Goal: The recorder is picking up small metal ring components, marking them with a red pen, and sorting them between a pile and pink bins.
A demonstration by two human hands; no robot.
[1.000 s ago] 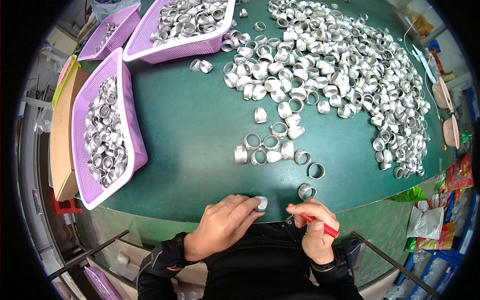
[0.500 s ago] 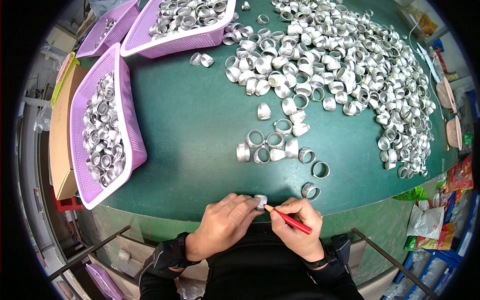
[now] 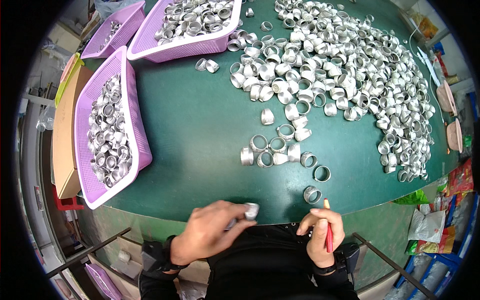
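My left hand (image 3: 207, 231) pinches a wide silver metal ring (image 3: 252, 211) with fine lines on its side, just over the table's front edge. A bit of silver also shows between these fingers lower down, but blur hides what it is. In my right hand (image 3: 320, 235) a red pencil (image 3: 329, 239) with a pale tip points upward, apart from the ring. A loose ring (image 3: 312, 194) lies just beyond the right hand. Several more rings (image 3: 265, 159) stand and lie in a small cluster on the green table (image 3: 192, 150).
A broad heap of silver rings (image 3: 350, 75) covers the table's far right. Purple baskets stand at left: a near one (image 3: 142, 150), a far one (image 3: 187, 54) and a small one (image 3: 132, 25), all with rings. A cardboard box (image 3: 70, 145) is beside the near basket.
My hands have moved apart: the left went left with the ring, the right went right and lower. The pencil has left the ring and turned from slanting to nearly upright, tip away from me.
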